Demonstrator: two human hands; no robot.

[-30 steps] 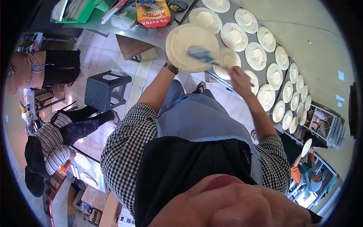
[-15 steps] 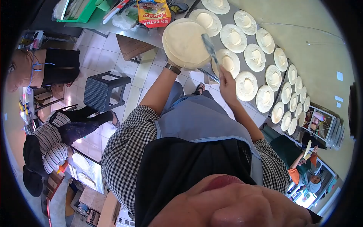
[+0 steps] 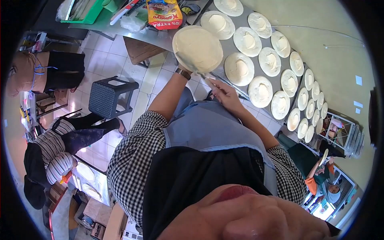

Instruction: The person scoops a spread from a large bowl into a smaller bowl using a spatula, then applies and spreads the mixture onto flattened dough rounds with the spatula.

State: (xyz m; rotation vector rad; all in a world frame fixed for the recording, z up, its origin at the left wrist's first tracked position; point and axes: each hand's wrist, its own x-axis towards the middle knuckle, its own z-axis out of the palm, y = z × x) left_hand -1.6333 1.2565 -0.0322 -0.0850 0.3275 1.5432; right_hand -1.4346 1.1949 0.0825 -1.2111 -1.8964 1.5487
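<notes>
My left hand point(image 3: 184, 68) is mostly hidden beneath a round, pale, flat dough disc point(image 3: 202, 44), which it holds up from below. A cream-coloured layer covers most of the disc's top, and its lower edge looks paler. In my right hand point(image 3: 226, 94) is the handle of a spatula point(image 3: 206, 80), fingers closed round it. Its grey blade, smeared by motion, lies over the disc's lower left edge, close to my left wrist. Several more dough discs point(image 3: 269, 61), each with a cream-coloured mound in the middle, lie in rows on the grey table point(image 3: 228, 46) to the right.
At the table's far left are a green tray point(image 3: 94, 12), a yellow and red packet point(image 3: 163, 14) and a clear plastic bag point(image 3: 133, 23). A dark plastic stool point(image 3: 102, 100) and a wooden stool point(image 3: 140, 50) stand on the tiles. Other people are at left and right.
The spatula has swept from the disc's right side down to its lower left edge. My right hand has moved left and down, nearer my left wrist.
</notes>
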